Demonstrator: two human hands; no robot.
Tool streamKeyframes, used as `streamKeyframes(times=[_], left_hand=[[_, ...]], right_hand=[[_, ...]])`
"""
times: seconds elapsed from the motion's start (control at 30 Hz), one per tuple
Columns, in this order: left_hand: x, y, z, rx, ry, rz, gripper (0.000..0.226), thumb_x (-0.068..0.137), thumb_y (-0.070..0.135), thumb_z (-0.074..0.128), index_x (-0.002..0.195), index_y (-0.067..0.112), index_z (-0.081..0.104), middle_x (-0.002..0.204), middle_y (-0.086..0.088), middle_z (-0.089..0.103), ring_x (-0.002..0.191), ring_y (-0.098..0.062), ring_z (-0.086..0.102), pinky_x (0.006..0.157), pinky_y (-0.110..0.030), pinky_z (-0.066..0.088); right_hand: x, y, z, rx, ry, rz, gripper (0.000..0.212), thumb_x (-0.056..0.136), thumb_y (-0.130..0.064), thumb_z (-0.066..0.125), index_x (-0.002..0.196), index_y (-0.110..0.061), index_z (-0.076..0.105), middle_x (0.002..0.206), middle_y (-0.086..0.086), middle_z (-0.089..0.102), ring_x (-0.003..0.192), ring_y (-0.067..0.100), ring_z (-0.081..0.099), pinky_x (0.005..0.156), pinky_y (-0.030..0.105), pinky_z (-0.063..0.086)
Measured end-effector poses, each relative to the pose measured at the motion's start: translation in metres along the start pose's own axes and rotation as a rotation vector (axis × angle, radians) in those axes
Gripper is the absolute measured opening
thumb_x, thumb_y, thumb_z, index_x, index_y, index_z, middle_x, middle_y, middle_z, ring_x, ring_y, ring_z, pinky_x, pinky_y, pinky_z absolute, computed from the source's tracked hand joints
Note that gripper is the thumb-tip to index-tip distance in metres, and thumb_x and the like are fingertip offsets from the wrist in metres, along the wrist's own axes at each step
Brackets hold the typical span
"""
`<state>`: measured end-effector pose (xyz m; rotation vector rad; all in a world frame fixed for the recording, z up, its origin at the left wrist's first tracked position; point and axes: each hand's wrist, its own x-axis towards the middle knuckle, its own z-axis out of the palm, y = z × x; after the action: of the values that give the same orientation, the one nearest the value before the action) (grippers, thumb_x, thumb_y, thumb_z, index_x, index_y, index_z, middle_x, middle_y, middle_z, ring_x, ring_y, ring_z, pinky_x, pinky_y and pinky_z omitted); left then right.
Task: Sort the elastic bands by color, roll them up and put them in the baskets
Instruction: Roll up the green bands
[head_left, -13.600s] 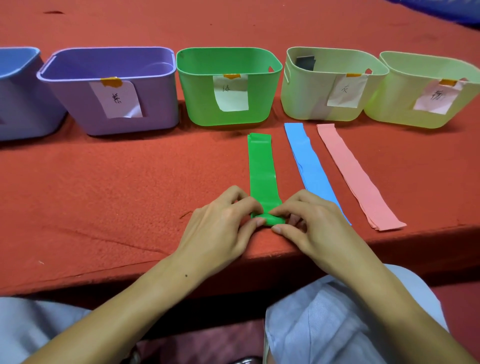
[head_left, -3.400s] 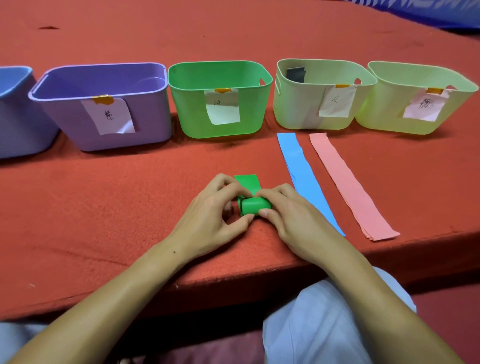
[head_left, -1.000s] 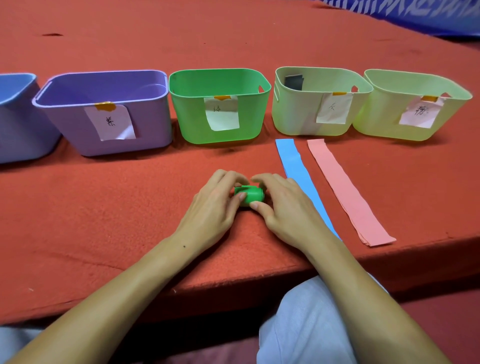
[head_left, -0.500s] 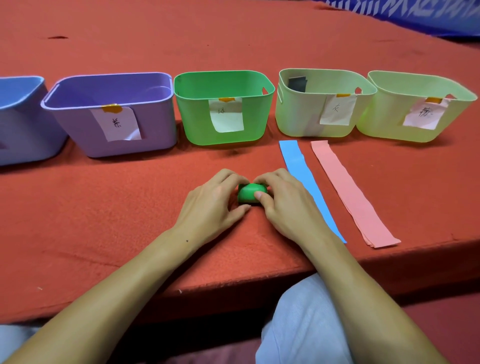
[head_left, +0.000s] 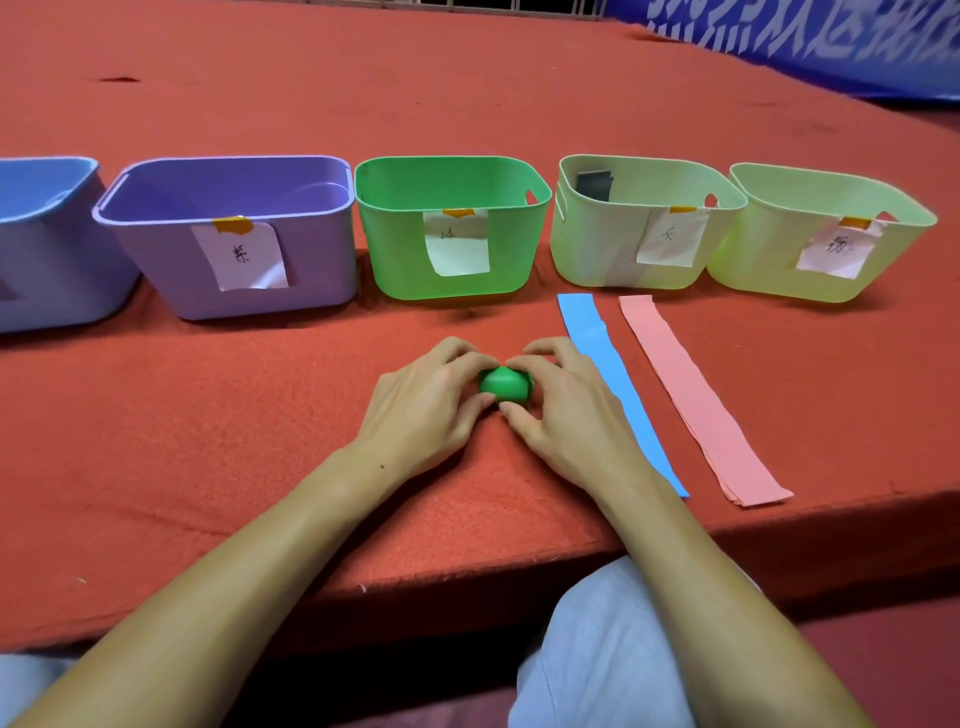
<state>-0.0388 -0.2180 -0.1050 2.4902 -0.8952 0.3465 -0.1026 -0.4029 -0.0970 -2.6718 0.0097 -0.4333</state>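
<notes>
Lap: your knees in pale cloth (head_left: 613, 654) sat below the near edge of the worktop (head_left: 208, 426).
Left hand: your left hand (head_left: 421, 410) lay on the red felt, its grip curled round the left end of the green roll (head_left: 505, 385), thumb low at the near side and fingertips over the top.
Right hand: your right hand (head_left: 566, 410) mirrored it, its grip pinching the right end of the roll; neither hand was released.
Green roll: it sat on the worktop between the two grips, touching both, with its long axis running left to right. It looked fully wound, no loose tail showing.
Key relation: the green basket (head_left: 452, 228) stood straight ahead of the roll, a little to the left, with bare felt between. Both hands were about equally near it; I judge either could carry the roll forward, provided the pinch kept it from unwinding.
Flat bands: the blue band (head_left: 613, 374) lay just beside your right hand, the pink band (head_left: 691, 395) beyond it to the right, both unrolled with long axes running away from you.
Far row: blue basket (head_left: 47, 244), purple basket (head_left: 234, 239), the green one, then two pale baskets (head_left: 649, 228), the nearer of those holding something dark.
</notes>
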Motion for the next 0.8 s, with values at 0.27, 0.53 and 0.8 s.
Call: streamKeyframes(times=[0.27, 0.53, 0.8], left_hand=[[0.0, -0.008, 0.006, 0.026, -0.074, 0.001, 0.059, 0.102, 0.048, 0.052, 0.158, 0.036, 0.041, 0.14, 0.017, 0.051, 0.114, -0.014, 0.064, 0.075, -0.04, 0.058], [0.009, -0.012, 0.005, -0.036, -0.141, -0.054, 0.056, 0.105, 0.049, 0.051, 0.159, 0.036, 0.039, 0.145, 0.018, 0.052, 0.128, -0.011, 0.058, 0.085, -0.037, 0.05], [0.004, -0.021, -0.01, -0.21, -0.188, -0.003, 0.037, 0.108, 0.038, 0.053, 0.144, 0.035, 0.048, 0.133, 0.019, 0.059, 0.111, -0.01, 0.062, 0.093, -0.045, 0.053]], right_hand=[[0.009, 0.004, 0.007, -0.044, -0.045, 0.02, 0.056, 0.092, -0.049, 0.073, 0.143, -0.032, 0.058, 0.134, -0.009, 0.058, 0.115, 0.025, 0.055, 0.094, 0.042, 0.051], [0.017, 0.006, 0.016, -0.062, -0.061, 0.058, 0.053, 0.1, -0.047, 0.063, 0.149, -0.028, 0.052, 0.139, 0.0, 0.06, 0.123, 0.03, 0.05, 0.101, 0.045, 0.044], [0.008, 0.003, 0.012, 0.12, -0.03, -0.099, 0.048, 0.103, -0.036, 0.062, 0.146, -0.017, 0.052, 0.134, 0.007, 0.058, 0.119, 0.028, 0.058, 0.101, 0.04, 0.046]])
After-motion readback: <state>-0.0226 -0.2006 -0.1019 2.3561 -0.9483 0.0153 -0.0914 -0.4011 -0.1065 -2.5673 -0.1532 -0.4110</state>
